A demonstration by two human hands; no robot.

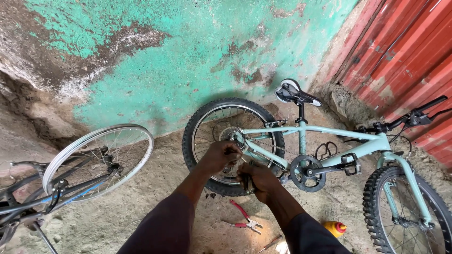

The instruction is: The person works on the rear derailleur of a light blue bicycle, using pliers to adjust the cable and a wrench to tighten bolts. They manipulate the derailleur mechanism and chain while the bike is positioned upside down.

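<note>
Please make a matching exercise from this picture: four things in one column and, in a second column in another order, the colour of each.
Things:
1. bicycle frame
2. pliers
3. bottle
4. metal door

Colours:
A. red, ribbed sheet, at the right of the picture
B. yellow with a red cap, on the ground
C. pale green
D. red handles, on the ground in front of the rear wheel

Pairs: 1-C, 2-D, 3-B, 4-A
</note>
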